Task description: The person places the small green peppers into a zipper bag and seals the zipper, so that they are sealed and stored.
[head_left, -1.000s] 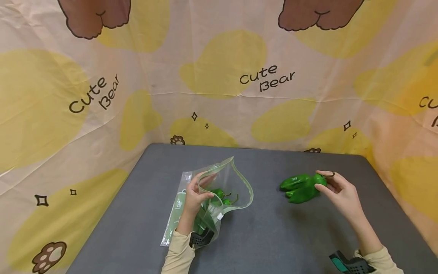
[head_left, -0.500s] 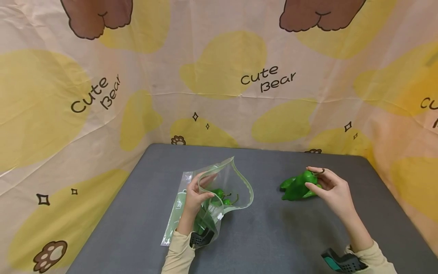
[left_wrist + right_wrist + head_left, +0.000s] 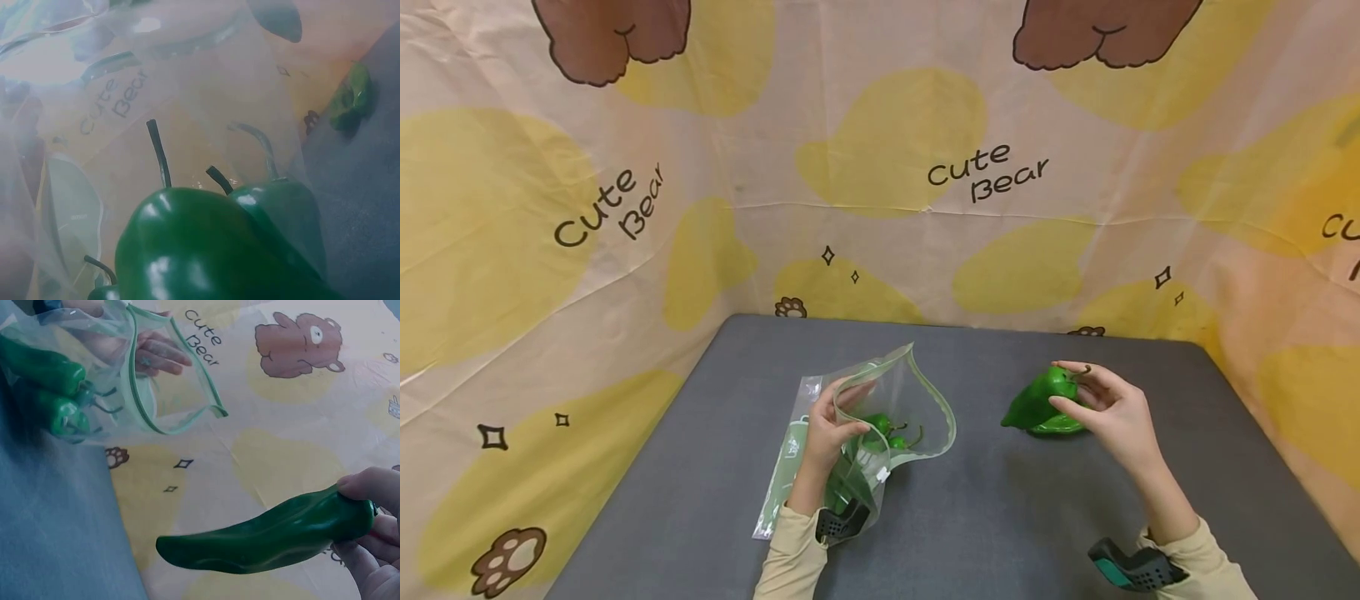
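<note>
My left hand (image 3: 829, 433) holds the near edge of a clear zip bag (image 3: 951, 414), its thumb inside the mouth or along the rim. The bag's green-edged mouth gapes to the right. Inside lie several green peppers (image 3: 194, 244) with stems toward the opening. Off to the right, my right hand (image 3: 1120, 421) pinches another green pepper (image 3: 275, 540) by its stem end, thumb on one side and fingers on the other. Its tip points left, slightly down. Just under it a further green pepper (image 3: 1058, 426) lies on the table, partly hidden.
A flat plastic piece with a green printed panel (image 3: 787, 467) lies left of the left forearm; whether it belongs to the bag is unclear. The grey table (image 3: 970, 517) ends at a printed cloth backdrop (image 3: 880, 250) behind and at both sides.
My right hand has moved left with its pepper, which lifts and turns away from the pepper lying on the table. The left hand and bag have stayed put.
</note>
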### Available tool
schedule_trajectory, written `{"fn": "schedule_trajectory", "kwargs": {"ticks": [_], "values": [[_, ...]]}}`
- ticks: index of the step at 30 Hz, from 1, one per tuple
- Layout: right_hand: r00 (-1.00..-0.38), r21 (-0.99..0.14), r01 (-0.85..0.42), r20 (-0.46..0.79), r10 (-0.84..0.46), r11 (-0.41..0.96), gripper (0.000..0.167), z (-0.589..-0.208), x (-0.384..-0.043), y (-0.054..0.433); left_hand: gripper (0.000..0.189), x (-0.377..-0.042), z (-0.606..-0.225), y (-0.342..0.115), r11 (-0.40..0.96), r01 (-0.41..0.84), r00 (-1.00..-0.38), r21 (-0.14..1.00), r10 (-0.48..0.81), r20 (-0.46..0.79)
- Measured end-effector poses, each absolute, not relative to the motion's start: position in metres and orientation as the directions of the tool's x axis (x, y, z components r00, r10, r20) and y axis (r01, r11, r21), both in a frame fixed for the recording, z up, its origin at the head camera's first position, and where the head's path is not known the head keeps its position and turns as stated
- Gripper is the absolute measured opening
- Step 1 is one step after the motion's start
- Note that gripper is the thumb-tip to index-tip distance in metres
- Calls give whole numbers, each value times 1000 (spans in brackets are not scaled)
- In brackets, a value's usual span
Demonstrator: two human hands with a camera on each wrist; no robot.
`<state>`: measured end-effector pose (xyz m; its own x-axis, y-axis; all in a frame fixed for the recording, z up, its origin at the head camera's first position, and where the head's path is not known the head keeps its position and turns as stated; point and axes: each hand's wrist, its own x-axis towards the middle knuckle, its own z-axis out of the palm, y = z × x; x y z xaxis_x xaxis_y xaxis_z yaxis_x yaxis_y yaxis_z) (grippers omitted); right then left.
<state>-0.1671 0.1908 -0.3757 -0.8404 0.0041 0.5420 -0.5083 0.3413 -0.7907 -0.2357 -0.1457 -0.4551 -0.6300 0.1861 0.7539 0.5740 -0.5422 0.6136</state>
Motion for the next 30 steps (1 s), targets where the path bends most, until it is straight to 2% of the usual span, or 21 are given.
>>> {"fn": "schedule_trajectory", "kwargs": {"ticks": [20,30], "values": [[-805,-774,-577,593,-23,262,43,-362,-175,166,55,-236,-456,-147,-547,571,-626,612,191,756],[-777,-740,-614,628,-45,274,42,-355,-176,157,55,-236,-456,-147,-527,576,-640,625,186,746]]}}
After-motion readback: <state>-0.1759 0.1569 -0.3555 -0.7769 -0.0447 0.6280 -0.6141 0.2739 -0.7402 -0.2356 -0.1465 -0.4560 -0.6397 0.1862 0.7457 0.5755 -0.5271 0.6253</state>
